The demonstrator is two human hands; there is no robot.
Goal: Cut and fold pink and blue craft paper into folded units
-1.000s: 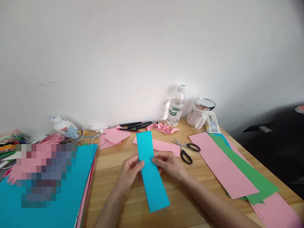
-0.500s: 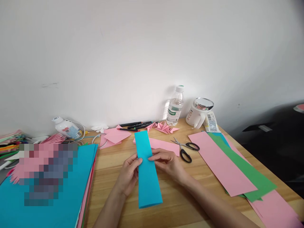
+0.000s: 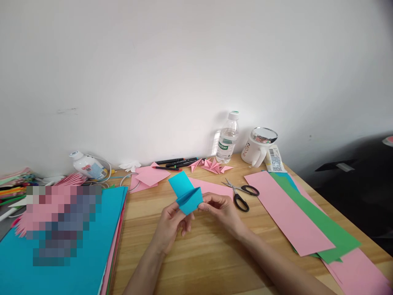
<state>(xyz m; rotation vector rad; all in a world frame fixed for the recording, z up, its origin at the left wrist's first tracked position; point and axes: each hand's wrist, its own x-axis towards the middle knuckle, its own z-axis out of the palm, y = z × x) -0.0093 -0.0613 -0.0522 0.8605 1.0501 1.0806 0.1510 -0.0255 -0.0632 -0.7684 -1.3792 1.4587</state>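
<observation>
A strip of blue paper (image 3: 181,184) is held above the table, bent over on itself so that its near half lies up across the far half. My left hand (image 3: 172,223) grips its left side near the bend, thumb towards the paper and some lower fingers hanging beneath. At the right edge, my right hand (image 3: 219,209) pinches the folded part between thumb and fingers. A pink paper strip (image 3: 211,187) lies on the wood just behind the hands. Black-handled scissors (image 3: 241,196) rest, blades apart, to the right of it.
Pink strips (image 3: 288,213) and green strips (image 3: 331,229) overlap on the right. Blue sheets (image 3: 89,250) are stacked at the left. Along the wall stand a water bottle (image 3: 227,139) and a mug (image 3: 256,149), with folded pink pieces (image 3: 211,164) and pens (image 3: 168,162) beside them.
The blue strip was stretched out lengthwise; its near end has been turned up and over the far part. My right hand has shifted slightly right and nearer, still on the paper.
</observation>
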